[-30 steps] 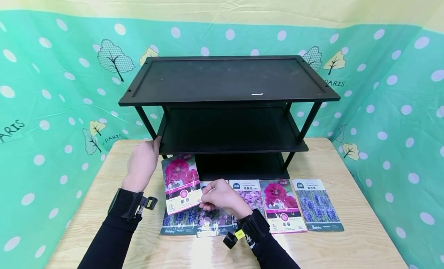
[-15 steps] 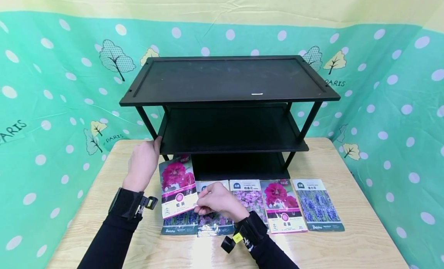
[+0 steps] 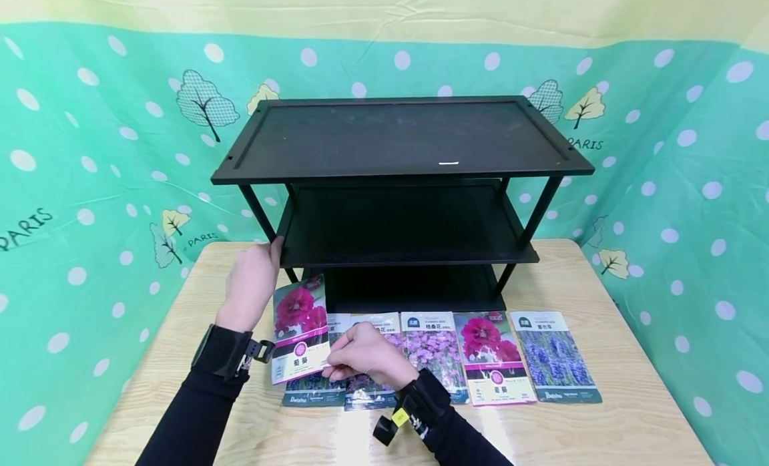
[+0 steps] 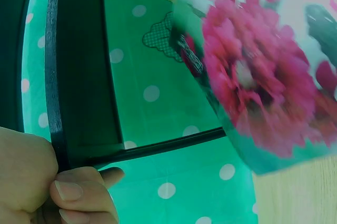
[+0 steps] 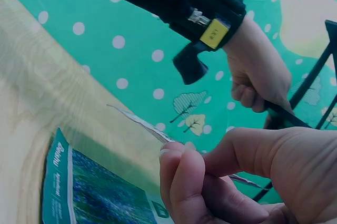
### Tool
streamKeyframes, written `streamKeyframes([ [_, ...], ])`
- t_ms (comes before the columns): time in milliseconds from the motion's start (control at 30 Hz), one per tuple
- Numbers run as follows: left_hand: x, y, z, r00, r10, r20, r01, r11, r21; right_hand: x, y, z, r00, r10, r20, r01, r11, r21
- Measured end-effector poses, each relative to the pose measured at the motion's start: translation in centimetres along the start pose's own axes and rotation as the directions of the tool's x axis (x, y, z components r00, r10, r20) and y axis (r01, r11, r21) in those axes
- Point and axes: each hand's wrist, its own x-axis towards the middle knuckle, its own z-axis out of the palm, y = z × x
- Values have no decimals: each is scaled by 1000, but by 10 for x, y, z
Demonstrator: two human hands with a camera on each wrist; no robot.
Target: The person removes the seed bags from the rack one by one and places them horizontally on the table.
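Note:
My right hand point(image 3: 368, 354) pinches the lower right edge of a seed packet point(image 3: 297, 332) with magenta flowers. The packet is raised at a slant over a blue-flowered seed packet point(image 3: 314, 397), partly covering it; the right wrist view shows it edge-on between thumb and fingers. My left hand point(image 3: 251, 282) grips the left front corner of the middle tier of a black three-tier shelf point(image 3: 402, 145). In the left wrist view, the fingers point(image 4: 87, 192) curl round the shelf's frame, and the magenta packet hangs close by at the upper right.
In a row before the shelf lie more seed packets: two with pink-purple flowers point(image 3: 434, 352), one magenta point(image 3: 495, 359) and one blue point(image 3: 559, 359) at the right end. A wooden table point(image 3: 625, 359) carries everything, with a green dotted cloth point(image 3: 90, 185) behind.
My right hand has moved left with the magenta packet, which has turned and now uncovers more of the blue packet below. The left hand keeps its hold on the shelf.

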Motion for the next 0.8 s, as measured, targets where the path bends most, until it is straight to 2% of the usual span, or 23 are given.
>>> streamKeyframes([
  [333,1,0,1,1000,-5,16,5,1000,-6,8,6,12,999,24,40,-24,1000,3],
  [800,0,0,0,1000,12,-9,-12,1000,-21,17,18,25,999,38,15,-38,999,-12],
])
